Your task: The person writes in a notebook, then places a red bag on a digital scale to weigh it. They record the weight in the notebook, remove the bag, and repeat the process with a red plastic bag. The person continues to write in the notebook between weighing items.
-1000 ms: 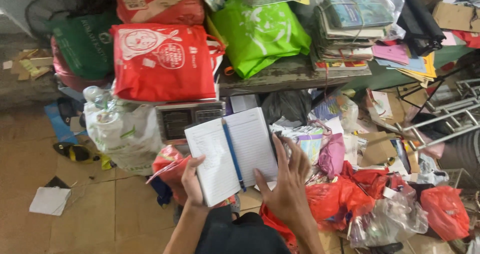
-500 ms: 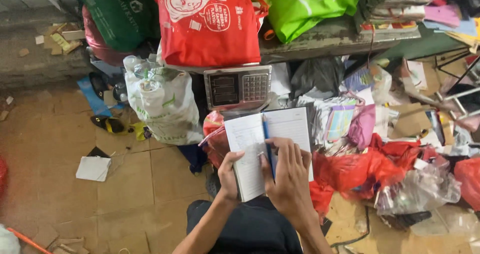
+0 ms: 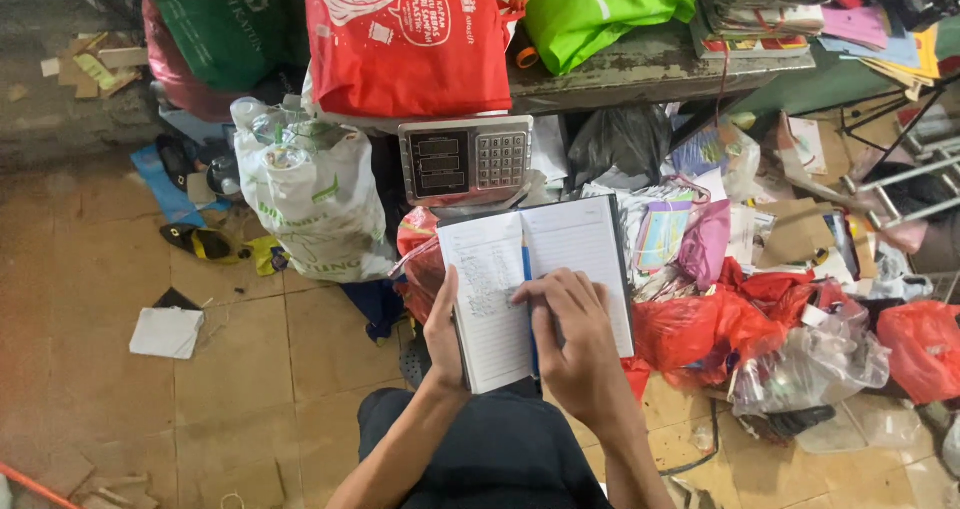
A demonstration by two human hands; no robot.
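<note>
An open lined notebook (image 3: 540, 289) sits propped over the person's lap, its pages facing up, with a blue pen (image 3: 527, 269) lying along the centre fold. The left hand (image 3: 445, 339) grips the notebook's left edge, thumb curled over the written page and the other fingers hidden underneath. The right hand (image 3: 575, 344) rests flat on the right-hand page, fingers bent and pressed to the paper, fingertips just beside the pen; whether they actually pinch the pen I cannot tell.

Just beyond the notebook stands a grey digital scale (image 3: 466, 159) with a keypad, tilted toward the person. Above it a red shopping bag (image 3: 410, 39) hangs off the edge of a worn bench (image 3: 640, 69), with a bright green bag (image 3: 590, 9) beside it and a stack of books (image 3: 770, 9) further right. To the left of the scale a white plastic sack (image 3: 310, 194) full of bottles stands on the tiled floor (image 3: 100, 269). Red plastic bags (image 3: 720, 319) and loose papers pile up to the right of the notebook, touching it
</note>
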